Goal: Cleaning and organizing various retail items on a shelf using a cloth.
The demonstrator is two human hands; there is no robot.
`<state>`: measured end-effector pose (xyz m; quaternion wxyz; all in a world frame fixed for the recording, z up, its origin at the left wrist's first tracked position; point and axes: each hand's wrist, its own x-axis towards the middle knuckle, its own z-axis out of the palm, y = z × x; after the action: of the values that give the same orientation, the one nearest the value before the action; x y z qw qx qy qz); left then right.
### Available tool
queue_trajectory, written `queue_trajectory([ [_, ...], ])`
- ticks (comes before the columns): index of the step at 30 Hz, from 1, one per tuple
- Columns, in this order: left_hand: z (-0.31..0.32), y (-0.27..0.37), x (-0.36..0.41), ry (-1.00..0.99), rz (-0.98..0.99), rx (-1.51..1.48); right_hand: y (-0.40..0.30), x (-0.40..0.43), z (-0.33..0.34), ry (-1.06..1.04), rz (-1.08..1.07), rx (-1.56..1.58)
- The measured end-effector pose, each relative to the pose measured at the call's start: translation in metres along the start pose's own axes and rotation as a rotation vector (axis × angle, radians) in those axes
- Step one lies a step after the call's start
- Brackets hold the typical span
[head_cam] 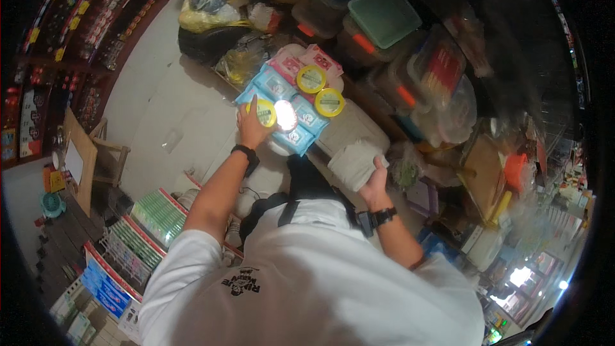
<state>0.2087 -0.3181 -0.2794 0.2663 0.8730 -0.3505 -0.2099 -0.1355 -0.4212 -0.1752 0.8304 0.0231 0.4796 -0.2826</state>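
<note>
My left hand (253,127) has its fingers around a round yellow-lidded tub (262,112), which rests over blue soft packs (275,84). Beside that tub, a round thing (286,116) shines with bright glare. Two more yellow-lidded tubs, one (311,79) above the other (329,102), stand at the edge of the blue packs and the pink packs (314,61). Out to the right, my right hand (375,180) grips a folded whitish cloth (354,164), with the thumb on top of it.
Lidded plastic boxes, one with a green lid (384,16), are stacked beyond the packs. Filled plastic bags (214,9) lie at the upper left. Shelves of goods (103,21) line the left, and a wooden folding chair (108,151) stands near them.
</note>
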Motion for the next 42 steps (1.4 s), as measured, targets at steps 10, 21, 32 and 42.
queue_trajectory([
  [10,0.078,0.021,0.162,-0.005,0.136,0.06,-0.028,-0.007,-0.031,0.171,0.027,0.157],
  [21,0.056,-0.016,0.117,0.268,0.2,-0.089,-0.032,0.047,0.018,0.093,0.052,0.042],
  [32,-0.056,-0.198,-0.228,0.501,-0.818,-0.141,0.03,0.089,0.158,-0.304,0.346,-0.442],
  [42,-0.119,-0.365,-0.591,1.778,-1.017,0.014,0.22,0.034,0.21,-0.541,0.64,-0.842],
])
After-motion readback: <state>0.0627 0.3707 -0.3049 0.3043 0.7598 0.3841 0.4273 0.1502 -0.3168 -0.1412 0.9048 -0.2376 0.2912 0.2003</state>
